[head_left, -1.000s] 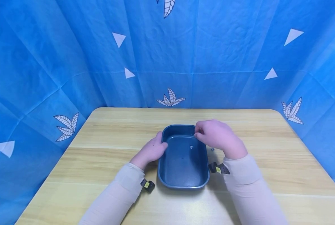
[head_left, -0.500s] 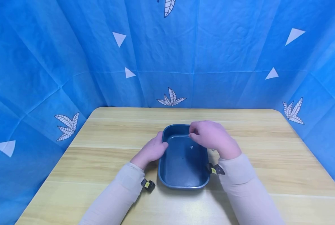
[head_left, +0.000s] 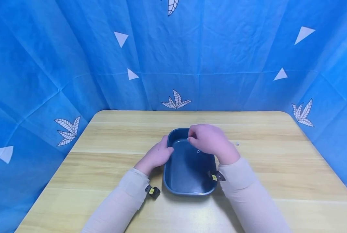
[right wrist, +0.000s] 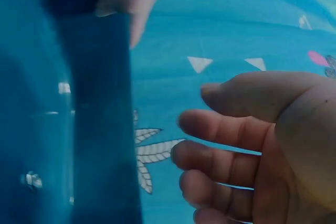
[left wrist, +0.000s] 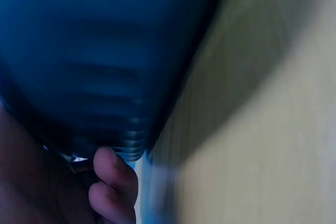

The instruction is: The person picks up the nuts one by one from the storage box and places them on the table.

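A dark blue rectangular tray [head_left: 188, 194] lies on the table. My left hand [head_left: 156, 154] holds its left side, thumb over the rim; in the left wrist view curled fingertips [left wrist: 116, 174] show beside the tray's outer wall [left wrist: 105, 51]. My right hand [head_left: 209, 139] hovers over the tray's far right part. In the right wrist view its fingers [right wrist: 210, 156] are loosely bent, thumb apart from them, with nothing visible between. A small shiny metal piece, like a nut [head_left: 198, 151], lies on the tray floor. Another shiny piece [head_left: 237, 144] lies on the table, right of my hand.
The wooden table [head_left: 118, 136] reaches back to a blue patterned curtain [head_left: 161, 48], which also hangs at both sides. Each wrist wears a small black camera [head_left: 154, 192] on a strap.
My right hand has moved left, from the tray's right rim to further over it. A shiny piece on the table has come into view; those nearer the tray are now hidden. My left hand stays put.
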The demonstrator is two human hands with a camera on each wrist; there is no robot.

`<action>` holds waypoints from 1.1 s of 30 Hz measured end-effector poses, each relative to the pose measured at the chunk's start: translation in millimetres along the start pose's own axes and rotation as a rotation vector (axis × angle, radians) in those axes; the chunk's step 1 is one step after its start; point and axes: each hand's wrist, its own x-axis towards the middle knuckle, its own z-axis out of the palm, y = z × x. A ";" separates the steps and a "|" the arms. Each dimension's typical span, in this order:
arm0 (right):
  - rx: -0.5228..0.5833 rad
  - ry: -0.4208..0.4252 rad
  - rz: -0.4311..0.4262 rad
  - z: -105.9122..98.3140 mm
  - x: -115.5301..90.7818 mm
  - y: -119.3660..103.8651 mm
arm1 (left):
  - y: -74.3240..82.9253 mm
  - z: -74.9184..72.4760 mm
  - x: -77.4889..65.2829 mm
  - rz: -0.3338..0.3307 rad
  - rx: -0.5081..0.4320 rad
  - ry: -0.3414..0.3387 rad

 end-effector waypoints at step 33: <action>-0.193 -0.290 -0.045 44.5 9.3 3.3 | -1.3 0.3 1.4 -0.009 0.017 -0.003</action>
